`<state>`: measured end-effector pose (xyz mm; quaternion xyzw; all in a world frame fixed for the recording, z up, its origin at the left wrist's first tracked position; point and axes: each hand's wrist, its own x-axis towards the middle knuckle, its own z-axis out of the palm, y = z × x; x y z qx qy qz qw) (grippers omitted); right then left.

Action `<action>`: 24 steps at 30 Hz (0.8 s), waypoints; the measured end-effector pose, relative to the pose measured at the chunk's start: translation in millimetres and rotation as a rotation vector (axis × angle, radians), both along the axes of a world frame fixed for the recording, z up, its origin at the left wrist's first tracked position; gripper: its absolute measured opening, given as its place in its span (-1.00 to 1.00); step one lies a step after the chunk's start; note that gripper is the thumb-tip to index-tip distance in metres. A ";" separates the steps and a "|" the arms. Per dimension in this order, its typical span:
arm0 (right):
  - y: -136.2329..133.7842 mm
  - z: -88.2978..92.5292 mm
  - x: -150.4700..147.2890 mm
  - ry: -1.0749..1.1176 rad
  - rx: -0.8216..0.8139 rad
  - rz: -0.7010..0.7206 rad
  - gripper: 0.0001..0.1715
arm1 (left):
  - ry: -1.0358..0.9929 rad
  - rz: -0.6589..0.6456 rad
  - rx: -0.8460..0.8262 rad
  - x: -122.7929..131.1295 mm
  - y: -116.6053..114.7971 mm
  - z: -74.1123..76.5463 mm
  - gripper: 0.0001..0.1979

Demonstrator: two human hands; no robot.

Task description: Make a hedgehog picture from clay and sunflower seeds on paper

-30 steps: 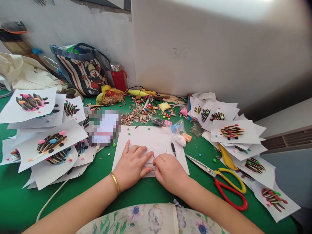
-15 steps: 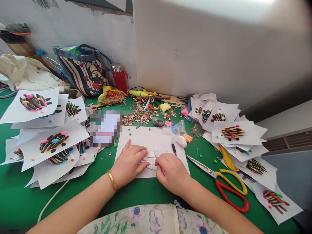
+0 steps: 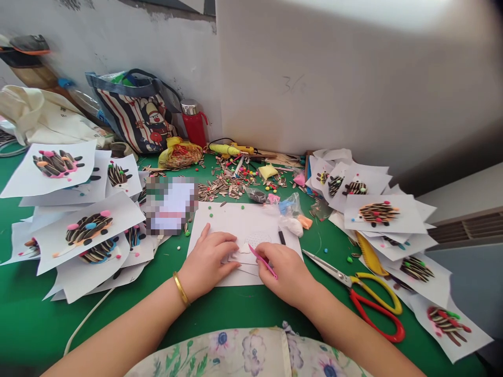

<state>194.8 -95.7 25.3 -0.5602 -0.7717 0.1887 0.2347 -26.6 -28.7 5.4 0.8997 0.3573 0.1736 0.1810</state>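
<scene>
White paper (image 3: pixel 220 220) lies before me on the green table, more than one sheet deep near the hands. My left hand (image 3: pixel 212 256) rests on it with the fingers stretched out, holding nothing. A slim pink modelling tool (image 3: pixel 268 266) is pinched in my right hand (image 3: pixel 285 269), its tip low over the paper. Between the hands is a small white patch, likely clay (image 3: pixel 244 248), partly hidden by the fingers. Just beyond it shows a dotted oval (image 3: pixel 257 239) on the paper. A black pen (image 3: pixel 282 236) lies by the sheet's right side.
Scissors (image 3: pixel 353 283) with red and yellow handles lie right of the paper. Stacked hedgehog pictures made with seeds stand at left (image 3: pixel 90 225) and right (image 3: pixel 381 213). Loose sunflower seeds (image 3: pixel 220 186), bagged coloured clay (image 3: pixel 288 207), a blurred phone-like rectangle (image 3: pixel 171 207) and a red flask (image 3: pixel 194 125) are behind.
My right hand has shifted slightly right, and the pink tool has turned so more of it shows. The left hand stays almost in place. The whole view has shifted a little.
</scene>
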 end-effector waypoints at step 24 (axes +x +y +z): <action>5.6 -12.3 0.1 0.074 -0.026 0.149 -0.84 | -0.071 -0.005 0.086 2.2 4.1 -3.1 -0.79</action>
